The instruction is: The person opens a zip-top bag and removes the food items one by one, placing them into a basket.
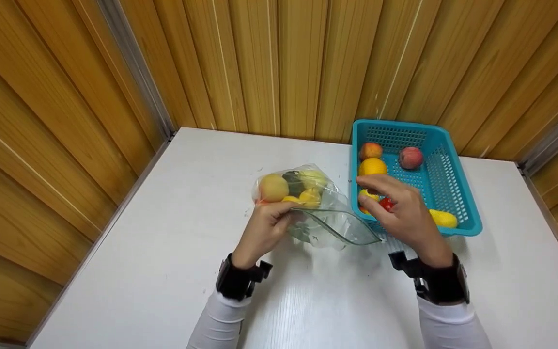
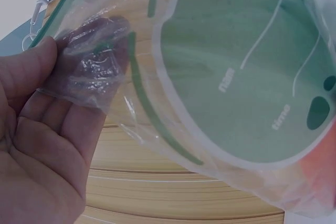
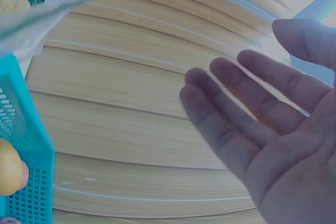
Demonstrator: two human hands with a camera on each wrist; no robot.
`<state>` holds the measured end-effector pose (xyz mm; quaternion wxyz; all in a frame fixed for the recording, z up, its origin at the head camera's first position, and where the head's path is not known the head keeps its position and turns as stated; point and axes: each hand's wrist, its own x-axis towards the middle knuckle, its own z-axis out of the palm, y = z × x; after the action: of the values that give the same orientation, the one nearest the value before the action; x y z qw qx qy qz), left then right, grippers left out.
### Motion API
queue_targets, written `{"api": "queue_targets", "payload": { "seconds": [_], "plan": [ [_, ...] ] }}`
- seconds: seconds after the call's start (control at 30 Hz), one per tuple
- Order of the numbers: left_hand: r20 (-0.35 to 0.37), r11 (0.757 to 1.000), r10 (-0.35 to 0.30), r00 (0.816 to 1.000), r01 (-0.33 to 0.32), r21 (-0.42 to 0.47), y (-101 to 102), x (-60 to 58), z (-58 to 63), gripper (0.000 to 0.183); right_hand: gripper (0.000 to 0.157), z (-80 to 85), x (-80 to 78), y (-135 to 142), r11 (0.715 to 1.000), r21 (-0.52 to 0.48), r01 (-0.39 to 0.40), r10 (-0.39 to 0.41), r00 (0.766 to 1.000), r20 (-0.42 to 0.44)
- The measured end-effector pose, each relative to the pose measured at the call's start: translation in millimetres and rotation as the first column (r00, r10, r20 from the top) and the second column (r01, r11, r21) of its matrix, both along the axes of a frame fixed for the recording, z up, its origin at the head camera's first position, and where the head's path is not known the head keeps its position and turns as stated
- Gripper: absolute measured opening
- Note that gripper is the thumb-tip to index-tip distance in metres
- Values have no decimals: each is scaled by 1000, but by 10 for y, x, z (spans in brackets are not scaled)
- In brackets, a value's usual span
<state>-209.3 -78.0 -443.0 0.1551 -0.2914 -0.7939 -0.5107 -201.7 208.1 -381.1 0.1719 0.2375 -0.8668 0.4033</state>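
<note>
My left hand (image 1: 263, 231) pinches the rim of a clear zip bag (image 2: 231, 119) between thumb and fingers, and the bag's mouth gapes toward the right. Inside the bag lie a round yellow-orange fruit (image 1: 273, 188), a dark green item (image 1: 293, 181), a pale yellow-green one (image 1: 314, 178) and small yellow fruits (image 1: 310, 198). Over the near left part of a teal basket (image 1: 400, 125) hovers my right hand (image 1: 409, 219). Its fingers are relaxed and apart, with an empty palm in the right wrist view. Below it, a red item (image 1: 386, 203) is partly hidden.
In the basket are an orange (image 1: 373, 167), a red-orange fruit (image 1: 371, 150), a red apple (image 1: 411, 158) and a long yellow item (image 1: 442, 218). The basket stands at the back right of the white table (image 1: 162, 232), near a wood-panelled wall (image 1: 303, 72).
</note>
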Motion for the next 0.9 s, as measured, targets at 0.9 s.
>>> {"api": "queue_targets", "payload": {
  "seconds": [0.9],
  "plan": [
    [15,1000,8,1000,-8,-9,9,-14,-20,19,29,-477,8,-91,916,216,-339,279,923,265]
  ]
}}
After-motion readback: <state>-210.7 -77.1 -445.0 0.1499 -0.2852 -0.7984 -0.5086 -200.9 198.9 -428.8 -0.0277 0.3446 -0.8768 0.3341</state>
